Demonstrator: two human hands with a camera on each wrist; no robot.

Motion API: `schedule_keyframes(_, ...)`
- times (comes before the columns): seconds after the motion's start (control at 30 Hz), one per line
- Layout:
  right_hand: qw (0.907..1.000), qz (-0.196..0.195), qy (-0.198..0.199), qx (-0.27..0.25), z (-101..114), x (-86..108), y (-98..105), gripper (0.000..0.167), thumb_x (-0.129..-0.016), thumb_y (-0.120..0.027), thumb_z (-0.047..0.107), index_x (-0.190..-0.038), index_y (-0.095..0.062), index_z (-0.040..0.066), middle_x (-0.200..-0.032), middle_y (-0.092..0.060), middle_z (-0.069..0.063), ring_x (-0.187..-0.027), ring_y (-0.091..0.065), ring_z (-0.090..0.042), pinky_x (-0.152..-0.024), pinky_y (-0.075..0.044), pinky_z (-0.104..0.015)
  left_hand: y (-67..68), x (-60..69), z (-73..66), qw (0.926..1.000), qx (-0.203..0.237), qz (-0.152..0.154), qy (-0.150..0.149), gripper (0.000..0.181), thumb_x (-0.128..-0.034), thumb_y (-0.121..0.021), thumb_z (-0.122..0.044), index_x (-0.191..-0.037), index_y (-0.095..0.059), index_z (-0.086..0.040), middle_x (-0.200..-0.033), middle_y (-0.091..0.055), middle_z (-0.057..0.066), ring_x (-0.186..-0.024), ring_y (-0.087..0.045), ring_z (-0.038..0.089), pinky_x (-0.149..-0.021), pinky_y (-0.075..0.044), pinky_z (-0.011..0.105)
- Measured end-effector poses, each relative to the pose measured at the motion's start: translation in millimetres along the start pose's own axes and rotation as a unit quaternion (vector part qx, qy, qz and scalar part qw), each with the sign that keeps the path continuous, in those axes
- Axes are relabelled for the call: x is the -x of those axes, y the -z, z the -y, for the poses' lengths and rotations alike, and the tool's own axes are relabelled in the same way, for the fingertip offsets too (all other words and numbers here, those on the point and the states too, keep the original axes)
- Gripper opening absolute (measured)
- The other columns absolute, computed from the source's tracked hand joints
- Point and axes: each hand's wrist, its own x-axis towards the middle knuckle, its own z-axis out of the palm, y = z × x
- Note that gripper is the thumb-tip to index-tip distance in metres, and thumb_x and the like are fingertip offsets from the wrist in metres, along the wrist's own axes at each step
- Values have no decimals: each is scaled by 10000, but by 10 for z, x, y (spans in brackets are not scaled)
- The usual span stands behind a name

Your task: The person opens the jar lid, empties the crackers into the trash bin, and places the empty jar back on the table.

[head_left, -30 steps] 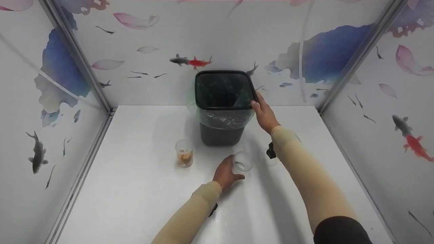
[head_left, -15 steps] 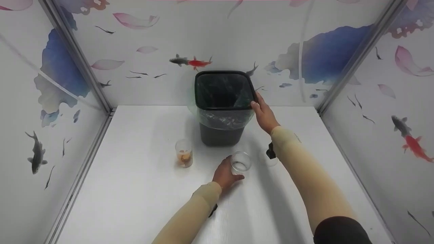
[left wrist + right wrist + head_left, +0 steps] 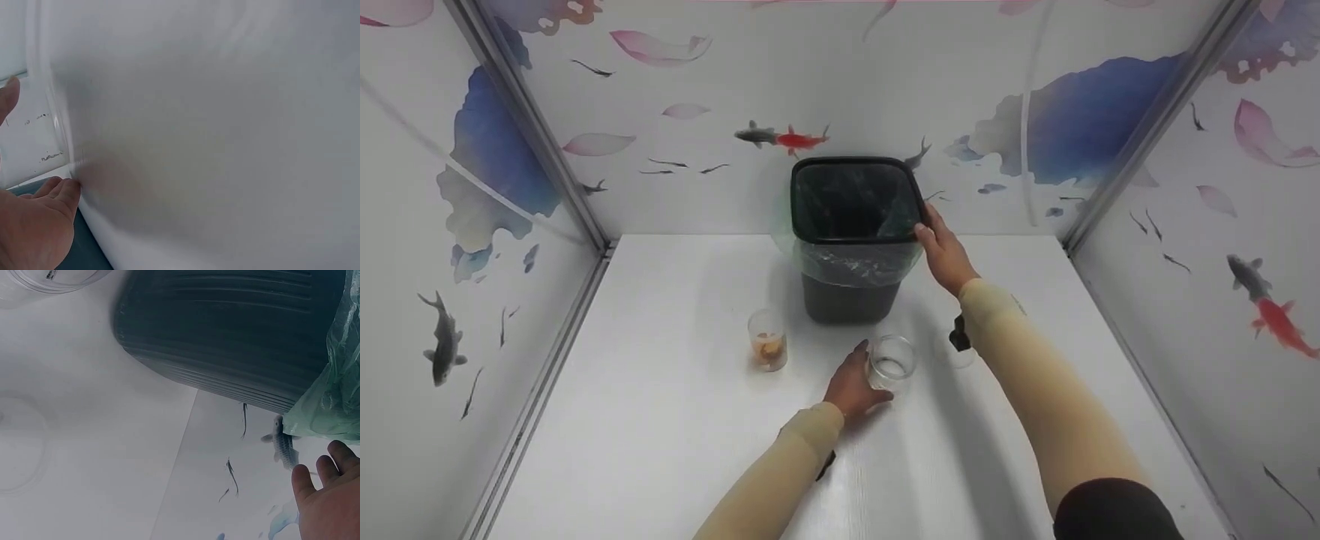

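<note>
Bin: dark bin (image 3: 851,306), upright on the white table (image 3: 660,420); landmark for all places below, sides as the head view sees them.
Bin contents: clear greenish liner (image 3: 851,264) inside, folded over the rim and hanging down the outside; floor of the bin too dark to read.
Bin axis: long axis vertical; squarish mouth faces up.
Jar: clear jar (image 3: 892,363), in front of the bin and slightly right of its middle, near its base, apart from it.
Jar contents: a pale ring shows low inside through the clear wall; nothing more can be told.
Jar axis: long axis vertical; round mouth points up.
Tumbler: clear tumbler (image 3: 766,324), left of the bin and toward the person, upright, mouth up.
Tumbler contents: orange-brown pieces (image 3: 769,350) in the lower part.
Round item: clear round item (image 3: 22,444) on the table, right of the bin and toward the person, partly behind the right forearm in the head view; kind cannot be told.
Left hand: left hand (image 3: 855,386) in front of the bin, at the jar's left side; thumb spread well apart from the fingers, jar between; firmness of contact cannot be told.
Right hand: right hand (image 3: 946,253) at the right side of the bin; fingers extended along the outside, thumb at the rim's near corner.
Back wall: back wall (image 3: 690,79) behind the bin, printed with fish and petals.
</note>
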Motion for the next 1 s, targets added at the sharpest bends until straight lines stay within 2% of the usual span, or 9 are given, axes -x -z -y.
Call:
schedule_keyframes(0.2,10000,6,28,0,1,-3,-18,651,-1064,-325,507,-1614,-142,210,-1633,-221,-47,-1480,-211,-279,-1177,-158,-493,118,49,24,9999,-24,3,-139,983,-736,-815,-102,-1539,-258,4,-1423,-503,191,-1295,-505,312,-1072,-393,411)
schedule_keyframes(0.4,10000,62,-23,7,0,8,-27,651,-1059,-307,534,-1615,-125,249,-1641,-197,-34,-1487,-191,-276,-1178,-145,-506,250,123,57,9996,47,-258,-71,836,-833,-740,-141,-1528,-297,0,-1440,-499,175,-1273,-533,301,-1042,-424,409)
schedule_keyframes(0.57,9999,78,-47,-46,-3,10,-30,640,-1065,-318,512,-1615,-124,249,-1643,-190,-38,-1488,-184,-284,-1176,-140,-523,364,221,101,9971,9,-746,-127,714,-886,-727,-165,-1489,-377,-10,-1405,-540,149,-1248,-548,305,-1037,-424,436)
schedule_keyframes(0.67,10000,64,-47,-59,-2,6,-31,636,-1069,-326,496,-1615,-124,243,-1643,-188,-39,-1487,-188,-281,-1177,-143,-515,460,292,118,9919,106,-1241,-255,614,-900,-723,-183,-1434,-463,-26,-1341,-597,114,-1213,-573,279,-1009,-449,423)
schedule_keyframes(0.73,10000,61,-32,-72,-3,5,-31,637,-1070,-329,492,-1616,-123,236,-1644,-186,-40,-1488,-187,-279,-1178,-142,-511,550,344,127,9845,162,-1702,-388,524,-902,-723,-197,-1367,-540,-42,-1258,-647,80,-1158,-604,245,-968,-478,403)
schedule_keyframes(0.8,10000,42,1,-61,-2,2,-28,634,-1072,-326,487,-1616,-123,232,-1642,-192,-41,-1486,-191,-274,-1179,-145,-502,659,386,145,9721,216,-2264,-567,402,-898,-725,-191,-1265,-617,-65,-1149,-686,43,-1068,-635,203,-910,-506,381)
schedule_keyframes(0.9,10000,41,-12,-57,1,0,-23,642,-1069,-324,497,-1616,-122,227,-1643,-190,-40,-1489,-182,-272,-1179,-138,-507,860,431,193,9441,302,-3183,-805,228,-881,-721,-135,-1099,-676,-85,-995,-694,11,-936,-650,168,-816,-533,382)
schedule_keyframes(1.0,10000,50,-69,-40,5,-2,-17,653,-1064,-314,518,-1616,-122,227,-1645,-185,-38,-1491,-175,-273,-1178,-134,-517,1073,449,263,9130,507,-3963,-819,157,-873,-699,-79,-1026,-664,-71,-933,-669,19,-876,-634,166,-765,-533,414)
